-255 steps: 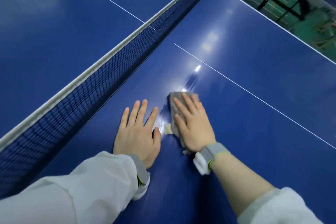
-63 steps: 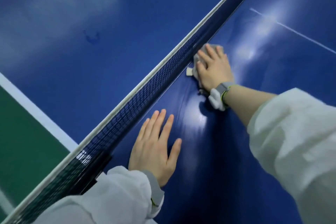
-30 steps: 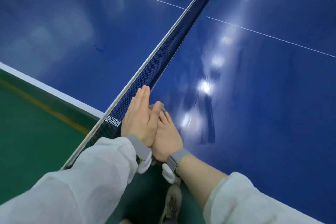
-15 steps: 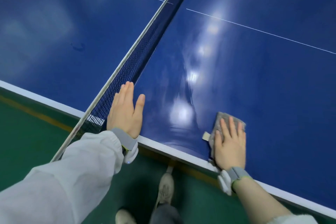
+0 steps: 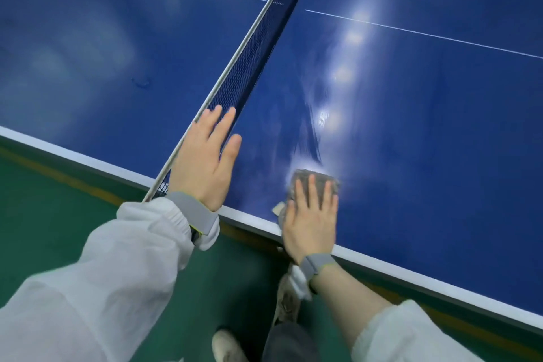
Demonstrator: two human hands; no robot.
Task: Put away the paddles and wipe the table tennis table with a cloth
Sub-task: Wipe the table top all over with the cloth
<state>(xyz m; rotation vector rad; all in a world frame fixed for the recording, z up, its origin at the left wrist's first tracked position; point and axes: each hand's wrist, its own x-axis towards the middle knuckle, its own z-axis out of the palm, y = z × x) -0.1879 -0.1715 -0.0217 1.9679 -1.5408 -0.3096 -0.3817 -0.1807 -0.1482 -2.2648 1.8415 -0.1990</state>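
A blue table tennis table (image 5: 426, 114) fills the view, its white edge running along the near side. My right hand (image 5: 311, 214) lies flat with straight fingers on a grey cloth (image 5: 302, 178), pressing it onto the table just inside the near edge. My left hand (image 5: 205, 161) rests flat with spread fingers on the table beside the near end of the net (image 5: 249, 67). No paddles are in view.
The net runs from the near edge toward the far top, splitting the table in two halves. A smeared wet streak (image 5: 308, 132) shines beyond the cloth. Green floor (image 5: 44, 209) lies below the edge, with my shoes (image 5: 226, 344) under the table's side.
My right hand slid the cloth out from the net to the right and now sits a little closer to the left hand. The left hand stays flat by the net.
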